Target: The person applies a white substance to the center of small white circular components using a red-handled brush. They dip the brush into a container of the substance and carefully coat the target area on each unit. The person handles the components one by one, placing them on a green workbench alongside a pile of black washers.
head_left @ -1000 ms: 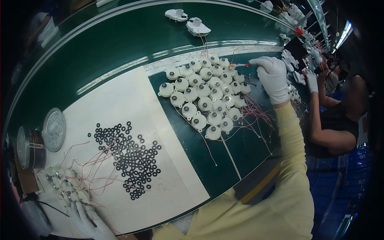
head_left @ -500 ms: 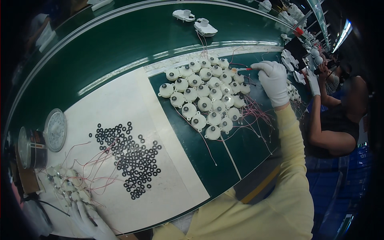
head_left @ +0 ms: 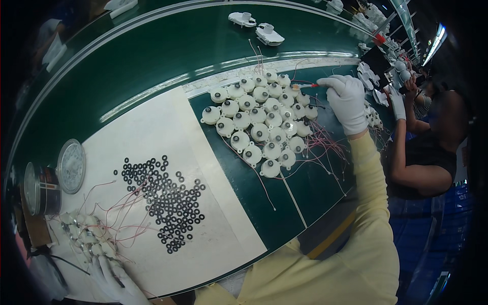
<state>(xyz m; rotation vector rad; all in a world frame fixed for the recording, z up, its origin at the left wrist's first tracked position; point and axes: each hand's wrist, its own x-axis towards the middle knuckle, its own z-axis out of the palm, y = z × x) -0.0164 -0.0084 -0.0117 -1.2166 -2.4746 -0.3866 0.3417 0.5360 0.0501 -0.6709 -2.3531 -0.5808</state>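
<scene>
by the wearer's own clock, the gloved right hand [head_left: 348,104] is out at one o'clock on the bench, thumb and fingertips pinched round a thin brush-like tool [head_left: 307,86] with a reddish section near the grip. its long axis runs almost level, pointing from that grip to nine o'clock. the tip sits at the one-to-two o'clock edge of the cream round motors [head_left: 260,133]; i can't tell whether it touches one. most of that cluster spreads toward eight o'clock from the right hand, clearly the nearer of the two.

the gloved left hand [head_left: 114,282] is well apart, down at seven o'clock, its fingers at a smaller heap of wired motors [head_left: 86,234]; from here i can't tell whether it grasps any. loose black rings [head_left: 175,203] lie at one o'clock from it, and a round lid [head_left: 71,166] at eleven, beyond the heap.
</scene>
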